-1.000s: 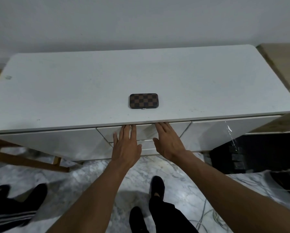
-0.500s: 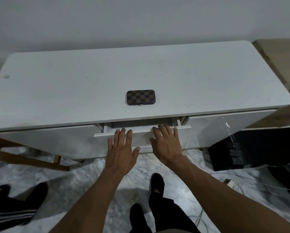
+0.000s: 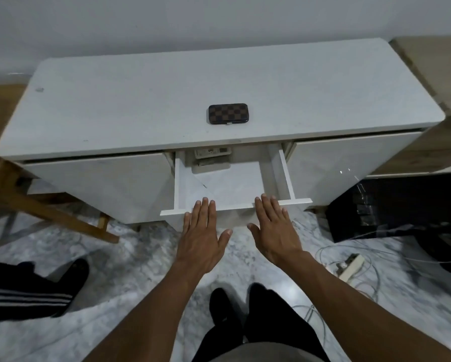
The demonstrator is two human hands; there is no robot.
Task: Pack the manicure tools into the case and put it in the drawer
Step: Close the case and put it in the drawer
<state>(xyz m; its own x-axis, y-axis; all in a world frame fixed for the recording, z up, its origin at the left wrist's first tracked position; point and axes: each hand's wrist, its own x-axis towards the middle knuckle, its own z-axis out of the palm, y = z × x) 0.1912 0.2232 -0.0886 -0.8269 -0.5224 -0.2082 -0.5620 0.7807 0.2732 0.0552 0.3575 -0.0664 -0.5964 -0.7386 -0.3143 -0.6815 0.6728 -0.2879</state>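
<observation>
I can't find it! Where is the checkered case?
In the head view, the checkered case lies midway along the white cabinet top, near its front edge, just behind the open drawer.

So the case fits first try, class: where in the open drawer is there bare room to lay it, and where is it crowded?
Bare: the drawer floor between its side walls, from the front panel to mid-depth. Crowded: the back left, where flat items lie.

Bare forearms (image 3: pixel 151 309), black trousers (image 3: pixel 274 325), black footwear (image 3: pixel 220 301), grey shirt hem (image 3: pixel 258 354) at the waist.
</observation>
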